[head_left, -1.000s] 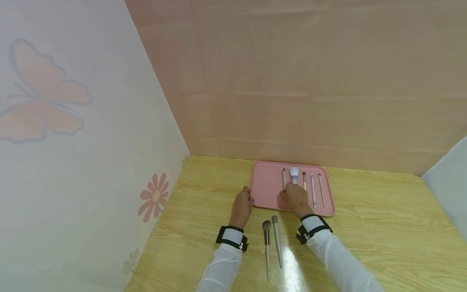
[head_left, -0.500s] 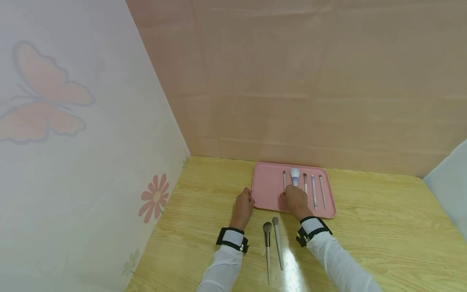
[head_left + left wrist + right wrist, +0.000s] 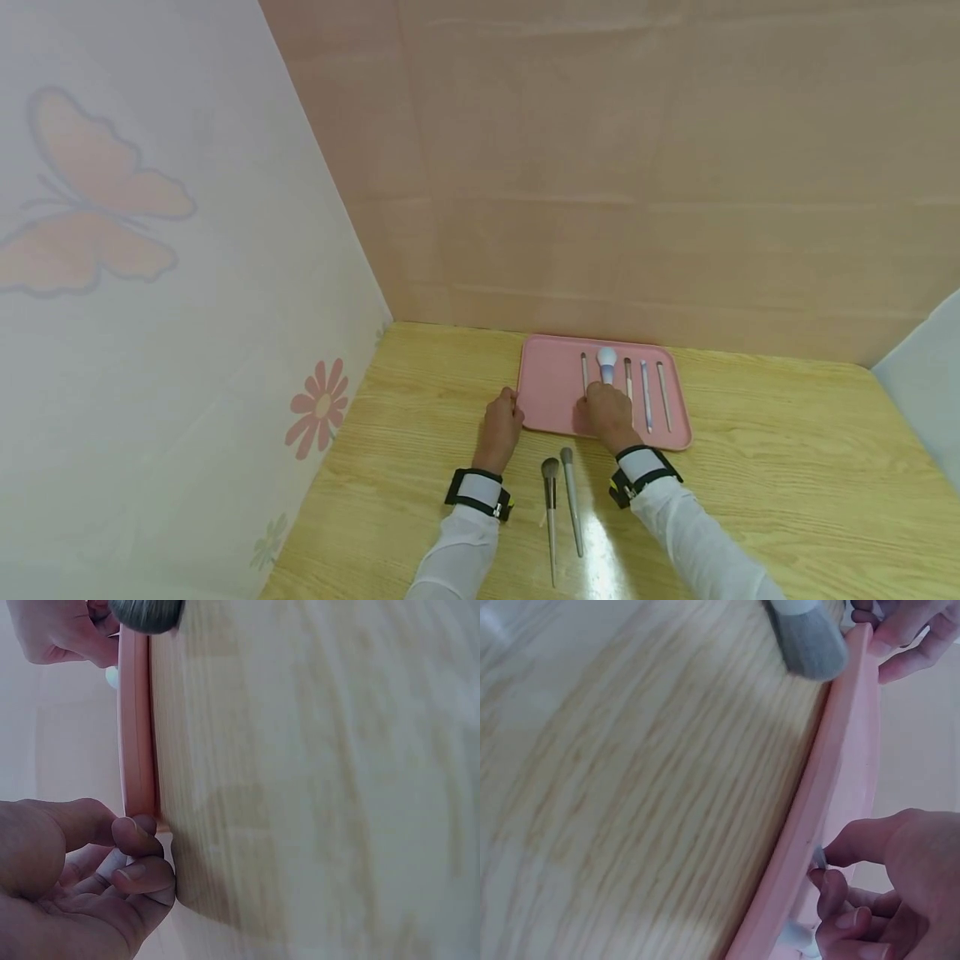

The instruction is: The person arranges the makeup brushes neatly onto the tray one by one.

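A pink tray (image 3: pixel 551 392) lies on the table. My left hand (image 3: pixel 498 427) is at its near left corner; in the left wrist view thumb and curled fingers pinch the tray's corner. Over the tray's near edge, my right hand (image 3: pixel 609 412) pinches the handle end of a thin makeup brush (image 3: pixel 584 367) between thumb and forefinger. Just right of it lies a makeup brush with a fluffy white head (image 3: pixel 607 357), its handle partly hidden under that hand. The right wrist view shows the pinched handle end (image 3: pixel 819 857) just inside the tray's rim.
Right of the hand, a brown-tipped brush (image 3: pixel 628 375), a pale purple brush (image 3: pixel 647 396) and a slim grey brush (image 3: pixel 664 396) lie in the tray. Two larger brushes, a dark-headed one (image 3: pixel 551 500) and a grey one (image 3: pixel 573 500), lie on the table between the forearms.
The thin brush in the right hand has shifted very slightly toward the tray's near edge. Both hands keep their places, and the head view has moved a little.
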Demonstrator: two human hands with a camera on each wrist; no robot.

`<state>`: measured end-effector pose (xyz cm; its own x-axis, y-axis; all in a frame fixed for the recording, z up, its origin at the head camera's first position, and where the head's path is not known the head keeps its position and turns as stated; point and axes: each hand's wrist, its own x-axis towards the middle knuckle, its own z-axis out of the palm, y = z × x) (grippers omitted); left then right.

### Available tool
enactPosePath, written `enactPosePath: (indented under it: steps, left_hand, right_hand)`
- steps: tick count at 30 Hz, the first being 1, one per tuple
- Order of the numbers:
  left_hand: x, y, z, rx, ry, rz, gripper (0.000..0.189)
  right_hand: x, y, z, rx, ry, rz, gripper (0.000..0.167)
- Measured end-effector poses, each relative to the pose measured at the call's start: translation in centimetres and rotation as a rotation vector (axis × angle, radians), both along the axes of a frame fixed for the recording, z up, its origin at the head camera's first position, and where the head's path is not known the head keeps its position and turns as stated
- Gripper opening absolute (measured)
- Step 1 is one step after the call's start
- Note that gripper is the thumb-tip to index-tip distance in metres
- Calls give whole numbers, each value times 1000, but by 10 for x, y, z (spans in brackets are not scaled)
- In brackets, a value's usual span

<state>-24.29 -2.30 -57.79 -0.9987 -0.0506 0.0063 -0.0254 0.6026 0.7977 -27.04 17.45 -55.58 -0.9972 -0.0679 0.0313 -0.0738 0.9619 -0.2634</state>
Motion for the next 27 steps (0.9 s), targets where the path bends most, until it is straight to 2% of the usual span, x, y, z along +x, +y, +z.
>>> enactPosePath:
  steps: [8,15,21,27]
  left_hand:
    - [0,1,-1,1,-7,3,20]
    - [0,0,1,-17,20,8,19]
    - [-1,0,0,-32,12,3,19]
    - [-1,0,1,-31,15,-3,18]
  right_hand:
    - [0,-3,1,4,-26,-16,20]
    - [1,-3,-2,-6,4,1,19]
    - [2,-4,-1,2,-36,-8,19]
    - [2,-3,-1,-9,-31,-7,20]
